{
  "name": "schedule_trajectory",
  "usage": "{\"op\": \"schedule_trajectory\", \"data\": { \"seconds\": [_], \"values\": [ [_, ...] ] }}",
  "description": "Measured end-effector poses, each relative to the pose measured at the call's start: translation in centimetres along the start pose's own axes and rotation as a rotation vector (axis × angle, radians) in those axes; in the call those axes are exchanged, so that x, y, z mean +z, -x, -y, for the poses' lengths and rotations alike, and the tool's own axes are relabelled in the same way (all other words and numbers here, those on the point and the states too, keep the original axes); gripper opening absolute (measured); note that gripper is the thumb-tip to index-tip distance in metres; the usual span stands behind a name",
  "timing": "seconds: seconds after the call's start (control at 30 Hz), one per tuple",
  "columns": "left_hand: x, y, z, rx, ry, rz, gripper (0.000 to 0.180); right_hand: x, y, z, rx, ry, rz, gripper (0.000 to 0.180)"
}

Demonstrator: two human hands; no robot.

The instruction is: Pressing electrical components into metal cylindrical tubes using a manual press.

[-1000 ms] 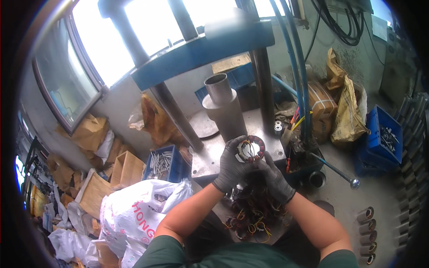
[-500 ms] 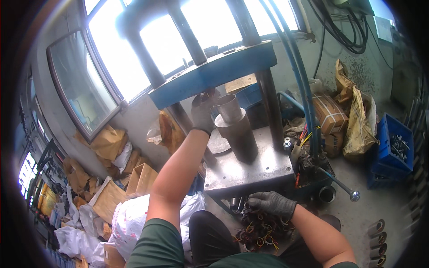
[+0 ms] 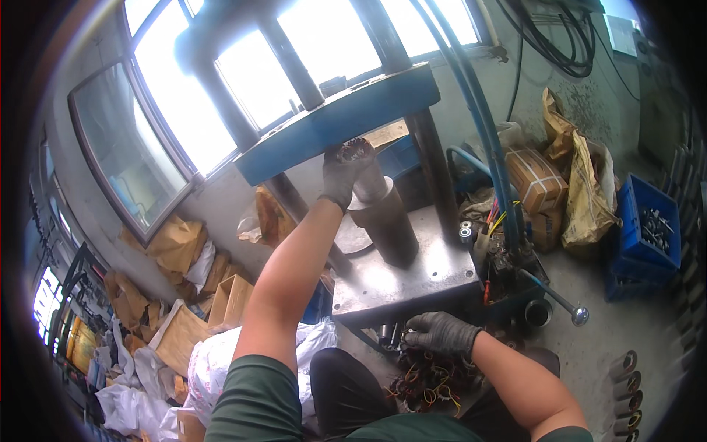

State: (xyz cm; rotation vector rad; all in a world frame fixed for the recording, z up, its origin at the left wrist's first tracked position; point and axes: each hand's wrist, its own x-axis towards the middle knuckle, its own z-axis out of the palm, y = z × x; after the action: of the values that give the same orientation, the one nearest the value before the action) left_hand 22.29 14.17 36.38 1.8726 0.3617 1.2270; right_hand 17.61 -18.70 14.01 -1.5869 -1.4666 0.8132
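Up at centre frame, my gloved left hand (image 3: 340,173) grasps a wound motor stator (image 3: 353,153), seating it on the press's steel cylinder (image 3: 383,217). Lower centre, my right hand (image 3: 440,333) curls among copper-wound coils (image 3: 427,379); I cannot tell if it grips one. Next I'd judge squaring the stator matters.

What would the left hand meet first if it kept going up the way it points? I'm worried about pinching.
Probably the press's blue crossbeam directly above the left hand; depth is unclear.

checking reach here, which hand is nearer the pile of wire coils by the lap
Right. The right hand hangs just above the pile of wire coils; the left hand is up at the grey cylinder on the press.
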Motion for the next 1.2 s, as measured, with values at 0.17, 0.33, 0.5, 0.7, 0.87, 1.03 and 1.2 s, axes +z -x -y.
{"op": "schedule_trajectory", "data": {
  "seconds": [0.17,0.33,0.5,0.7,0.87,1.03,1.2],
  "values": [
    [-4.6,-3.2,4.4,-0.125,0.428,0.133,0.059,0.2,-0.6,0.9,-0.055,0.07,0.018,0.038],
    [-1.9,-1.6,-0.2,-0.181,-0.033,0.16,0.053,0.3,-0.8,-1.3,-0.107,0.032,-0.145,0.029],
    [-2.0,-2.1,-2.5,-0.142,-0.55,0.312,0.067,0.5,-1.6,-2.8,-0.118,-0.254,-0.317,0.038],
    [-4.0,-3.0,1.0,-0.104,-0.313,0.22,0.082,-0.2,-1.5,-1.6,-0.199,-0.125,-0.396,0.037],
    [-4.0,-0.4,-0.3,-0.038,-0.005,0.221,0.072,0.3,-1.8,-2.0,-0.246,-0.091,-0.448,0.032],
    [-3.0,3.0,-5.0,-0.006,-0.122,0.169,0.071,0.2,-1.7,-1.6,-0.27,-0.016,-0.45,0.023],
    [-4.0,0.0,-1.3,-0.077,-0.037,0.174,0.063,0.1,-1.8,-2.0,-0.257,0.091,-0.404,0.024]
  ]
}}
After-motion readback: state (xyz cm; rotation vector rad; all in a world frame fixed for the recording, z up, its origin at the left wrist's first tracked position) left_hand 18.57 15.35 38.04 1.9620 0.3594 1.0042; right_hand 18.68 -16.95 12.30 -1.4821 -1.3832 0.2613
